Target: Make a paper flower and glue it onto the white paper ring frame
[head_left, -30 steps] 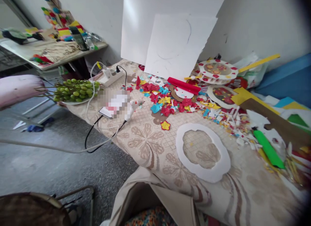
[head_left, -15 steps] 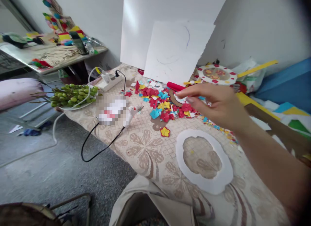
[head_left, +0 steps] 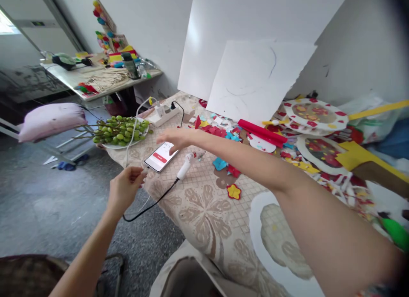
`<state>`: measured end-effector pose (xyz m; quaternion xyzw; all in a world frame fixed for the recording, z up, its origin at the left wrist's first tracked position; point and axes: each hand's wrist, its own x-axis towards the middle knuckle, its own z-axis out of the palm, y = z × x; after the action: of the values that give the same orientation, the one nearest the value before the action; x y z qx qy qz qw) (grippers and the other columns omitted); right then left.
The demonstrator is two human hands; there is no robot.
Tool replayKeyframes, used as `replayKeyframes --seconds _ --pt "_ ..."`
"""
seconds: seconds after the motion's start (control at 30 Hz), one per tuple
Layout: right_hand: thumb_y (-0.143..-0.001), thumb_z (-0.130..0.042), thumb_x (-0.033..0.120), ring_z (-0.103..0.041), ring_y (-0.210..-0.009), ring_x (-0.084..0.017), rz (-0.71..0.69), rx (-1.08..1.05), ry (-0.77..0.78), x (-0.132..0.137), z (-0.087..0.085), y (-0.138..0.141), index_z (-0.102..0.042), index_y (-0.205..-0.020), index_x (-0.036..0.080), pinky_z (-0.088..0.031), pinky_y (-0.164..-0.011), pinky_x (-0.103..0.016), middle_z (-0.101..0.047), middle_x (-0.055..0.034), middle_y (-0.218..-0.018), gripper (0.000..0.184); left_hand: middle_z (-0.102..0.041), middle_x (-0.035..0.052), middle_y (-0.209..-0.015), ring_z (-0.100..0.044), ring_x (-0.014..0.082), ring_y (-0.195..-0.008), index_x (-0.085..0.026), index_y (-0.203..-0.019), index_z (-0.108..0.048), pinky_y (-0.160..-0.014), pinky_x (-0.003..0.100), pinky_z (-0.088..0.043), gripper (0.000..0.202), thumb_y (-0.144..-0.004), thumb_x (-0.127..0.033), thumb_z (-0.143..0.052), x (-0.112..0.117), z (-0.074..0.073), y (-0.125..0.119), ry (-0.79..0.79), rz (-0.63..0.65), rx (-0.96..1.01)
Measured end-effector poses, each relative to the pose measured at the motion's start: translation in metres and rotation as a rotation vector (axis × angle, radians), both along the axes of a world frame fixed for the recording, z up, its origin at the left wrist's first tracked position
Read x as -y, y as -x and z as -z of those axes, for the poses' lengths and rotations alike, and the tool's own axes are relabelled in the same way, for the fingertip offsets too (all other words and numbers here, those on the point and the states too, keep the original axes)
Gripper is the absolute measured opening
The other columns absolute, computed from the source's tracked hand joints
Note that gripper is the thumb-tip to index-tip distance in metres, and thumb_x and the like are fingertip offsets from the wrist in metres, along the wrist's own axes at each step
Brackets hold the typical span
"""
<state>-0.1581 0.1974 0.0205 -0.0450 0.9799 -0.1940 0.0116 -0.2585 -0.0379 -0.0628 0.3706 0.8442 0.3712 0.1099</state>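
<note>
A smartphone (head_left: 157, 160) with a lit white screen and a red bar lies at the left edge of the cloth-covered table (head_left: 204, 207). My right hand (head_left: 180, 139) reaches across and grips its upper end, fingers at the far side and thumb at the near side. At the phone's lower end, my left hand (head_left: 125, 187) is closed in a pinch on a thin white charging cable (head_left: 144, 205), just off the table edge. Right of the phone rests a white hot glue gun (head_left: 185, 167) with a black cord.
A plate of green grapes (head_left: 119, 131) and a white power strip (head_left: 164, 113) stand beyond the phone. Coloured paper scraps (head_left: 220, 131), a red roll (head_left: 262, 133), a yellow flower (head_left: 234, 191) and a white scalloped ring (head_left: 258, 229) lie rightward. A chair with a pink cushion (head_left: 53, 120) is at left.
My right hand has moved left from the paper scraps to the phone. My left hand has come into view beside the phone's lower end. The view has shifted left.
</note>
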Motion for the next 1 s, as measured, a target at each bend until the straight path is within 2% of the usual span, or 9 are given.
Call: replayKeyframes --seconds 0.1,0.23,0.33,0.4,0.57,0.67,0.77,0.9,1.0 --pt "-0.073 -0.063 0.048 -0.046 -0.123 -0.021 -0.005 0.002 0.033 0.008 0.013 0.013 -0.063 -0.11 0.016 -0.037 -0.102 -0.039 -0.064 -0.0019 -0.115 0.049 -0.067 0.0039 -0.074 -0.062 0.018 -0.063 -0.018 -0.083 -0.063 -0.061 0.03 -0.05 0.027 -0.076 -0.043 -0.055 -0.004 0.002 -0.007 0.021 0.028 -0.136" --pt "-0.074 -0.068 0.042 -0.046 -0.122 -0.019 -0.016 -0.002 0.103 0.017 0.018 0.027 -0.061 -0.112 0.011 -0.03 -0.108 -0.04 -0.062 -0.0049 -0.122 0.049 -0.063 0.005 -0.079 -0.059 0.0174 -0.065 -0.018 -0.08 -0.062 -0.066 0.03 -0.048 0.018 -0.078 -0.034 -0.054 -0.004 0.008 -0.01 -0.013 0.019 -0.307" --pt "-0.076 -0.07 0.036 -0.043 -0.124 -0.018 -0.003 -0.015 0.174 0.022 0.017 0.022 -0.058 -0.115 0.009 -0.028 -0.111 -0.039 -0.06 -0.0046 -0.123 0.048 -0.061 0.0044 -0.08 -0.057 0.0174 -0.067 -0.019 -0.081 -0.06 -0.066 0.03 -0.047 0.014 -0.08 -0.031 -0.052 -0.003 0.014 -0.009 -0.049 0.005 -0.347" --pt "-0.079 -0.067 0.034 -0.042 -0.124 -0.017 0.002 -0.024 0.219 0.025 0.016 0.004 -0.054 -0.121 0.009 -0.027 -0.111 -0.038 -0.057 -0.0046 -0.128 0.05 -0.06 0.004 -0.081 -0.057 0.0173 -0.068 -0.019 -0.081 -0.059 -0.066 0.03 -0.047 0.012 -0.08 -0.029 -0.053 -0.003 0.017 -0.007 -0.066 0.009 -0.363" --pt "-0.082 -0.062 0.036 -0.038 -0.129 -0.019 0.097 -0.139 0.355 0.028 0.017 -0.071 -0.034 -0.14 0.016 -0.027 -0.112 -0.043 -0.037 -0.0024 -0.147 0.068 -0.059 0.0024 -0.081 -0.056 0.0157 -0.066 -0.019 -0.081 -0.058 -0.062 0.027 -0.045 0.008 -0.08 -0.027 -0.055 -0.006 0.021 -0.001 -0.101 0.047 -0.353" --pt "-0.078 -0.065 0.036 -0.038 -0.131 -0.023 0.117 -0.145 0.366 0.028 0.018 -0.093 -0.029 -0.143 0.023 -0.029 -0.112 -0.045 -0.034 0.0004 -0.148 0.076 -0.059 0.0021 -0.079 -0.056 0.0155 -0.065 -0.019 -0.08 -0.059 -0.062 0.027 -0.045 0.009 -0.081 -0.027 -0.055 -0.007 0.022 0.001 -0.112 0.054 -0.352" --pt "-0.078 -0.064 0.034 -0.038 -0.131 -0.023 0.138 -0.143 0.374 0.029 0.019 -0.078 -0.034 -0.142 0.025 -0.028 -0.112 -0.046 -0.037 0.0003 -0.147 0.071 -0.06 0.0019 -0.078 -0.055 0.0153 -0.065 -0.019 -0.08 -0.059 -0.062 0.028 -0.045 0.012 -0.081 -0.03 -0.055 -0.007 0.021 0.003 -0.118 0.058 -0.338" --pt "-0.079 -0.065 0.029 -0.043 -0.125 -0.021 0.13 -0.034 0.317 0.031 0.022 -0.02 -0.052 -0.125 0.012 -0.027 -0.111 -0.044 -0.052 -0.0052 -0.134 0.051 -0.06 0.0027 -0.079 -0.056 0.0163 -0.067 -0.019 -0.081 -0.06 -0.064 0.029 -0.046 0.017 -0.083 -0.034 -0.053 -0.006 0.021 0.003 -0.112 0.061 -0.316" --pt "-0.078 -0.066 0.032 -0.045 -0.122 -0.019 0.119 0.0 0.249 0.029 0.027 0.014 -0.059 -0.114 0.011 -0.027 -0.112 -0.042 -0.059 -0.0034 -0.124 0.042 -0.06 0.0045 -0.082 -0.057 0.019 -0.074 -0.018 -0.083 -0.061 -0.069 0.032 -0.047 0.018 -0.084 -0.034 -0.051 -0.006 0.023 0.002 -0.099 0.066 -0.338"
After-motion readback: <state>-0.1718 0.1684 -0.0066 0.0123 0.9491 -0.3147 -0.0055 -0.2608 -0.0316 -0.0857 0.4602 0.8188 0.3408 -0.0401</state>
